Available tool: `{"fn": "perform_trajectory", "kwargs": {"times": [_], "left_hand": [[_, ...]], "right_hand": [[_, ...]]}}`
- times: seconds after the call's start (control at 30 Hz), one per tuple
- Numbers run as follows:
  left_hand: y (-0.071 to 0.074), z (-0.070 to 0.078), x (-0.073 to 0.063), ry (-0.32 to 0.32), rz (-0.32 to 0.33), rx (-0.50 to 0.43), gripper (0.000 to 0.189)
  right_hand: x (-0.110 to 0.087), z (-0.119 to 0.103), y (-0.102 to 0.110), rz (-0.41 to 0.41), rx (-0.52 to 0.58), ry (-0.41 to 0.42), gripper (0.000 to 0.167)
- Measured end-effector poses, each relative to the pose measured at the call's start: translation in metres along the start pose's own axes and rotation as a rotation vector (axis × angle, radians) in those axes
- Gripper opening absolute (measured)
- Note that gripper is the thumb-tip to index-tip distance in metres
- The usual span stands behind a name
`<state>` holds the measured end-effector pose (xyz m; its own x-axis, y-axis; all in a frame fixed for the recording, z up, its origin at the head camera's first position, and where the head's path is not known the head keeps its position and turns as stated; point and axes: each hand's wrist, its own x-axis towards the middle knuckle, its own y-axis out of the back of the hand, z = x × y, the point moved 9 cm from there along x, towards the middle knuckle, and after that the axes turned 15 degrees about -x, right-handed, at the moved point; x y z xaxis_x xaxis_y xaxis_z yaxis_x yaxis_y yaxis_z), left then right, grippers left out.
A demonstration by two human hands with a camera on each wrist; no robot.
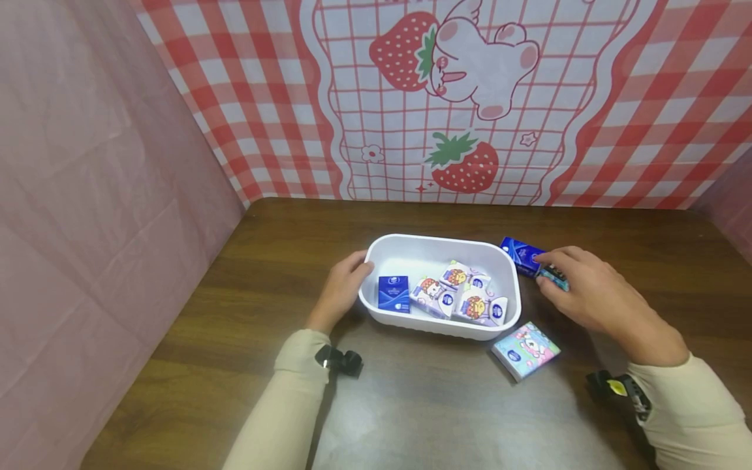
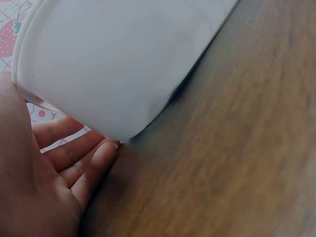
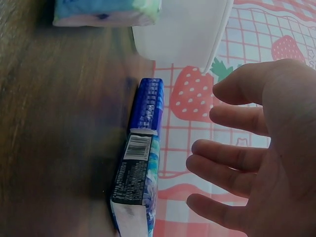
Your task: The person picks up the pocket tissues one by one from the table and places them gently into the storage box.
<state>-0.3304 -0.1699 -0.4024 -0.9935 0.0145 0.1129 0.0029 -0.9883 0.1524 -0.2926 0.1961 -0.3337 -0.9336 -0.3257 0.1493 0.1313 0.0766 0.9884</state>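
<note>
Your left hand [image 1: 337,290] held the bin [image 1: 405,258] at its left end — your right hand [image 1: 599,300], grip wide, hung over the dark pack [image 3: 132,182], beside the blue pack [image 1: 520,256] right of the bin.

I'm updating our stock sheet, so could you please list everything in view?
Table: one, brown, below
Tub: one, white, centre
Navy packet: one, navy, tub's left part
Cartoon packets: three, white and purple, tub's middle and right
Bright-blue packet: one, blue, right of tub
Barcoded packet: one, teal and black, beside bright-blue packet
Pastel packet: one, light blue and pink, right of tub, nearer the person
Strawberry cloth: one, red and white, behind table
Sheets: two, pink, left and right
Wrist devices: two, black, at wrists
Sleeves: two, beige, forearms
Left grip: one, bare, holding tub's left end
Right grip: one, bare, above barcoded packet
</note>
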Motion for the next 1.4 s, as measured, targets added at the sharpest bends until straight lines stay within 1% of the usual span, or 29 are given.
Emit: {"fn": "perform_trajectory", "kwargs": {"times": [0.4,0.63,0.87,1.27,1.4], "left_hand": [[0.0,-0.001,0.0,0.006,-0.003,0.002,0.04],[0.0,-0.002,0.001,0.003,-0.005,-0.005,0.041],[0.0,-0.002,0.001,0.004,-0.005,-0.007,0.041],[0.0,0.0,0.0,0.008,-0.001,0.001,0.039],[0.0,0.001,0.0,0.005,-0.003,-0.003,0.039]], "right_hand": [[0.002,0.008,-0.004,-0.043,-0.006,-0.053,0.049],[0.003,0.016,-0.01,-0.075,-0.041,-0.074,0.047],[0.003,0.024,-0.019,-0.131,-0.029,-0.099,0.05],[0.002,0.03,-0.024,-0.126,-0.038,-0.115,0.053],[0.0,0.036,-0.023,-0.118,-0.042,-0.158,0.055]]}}
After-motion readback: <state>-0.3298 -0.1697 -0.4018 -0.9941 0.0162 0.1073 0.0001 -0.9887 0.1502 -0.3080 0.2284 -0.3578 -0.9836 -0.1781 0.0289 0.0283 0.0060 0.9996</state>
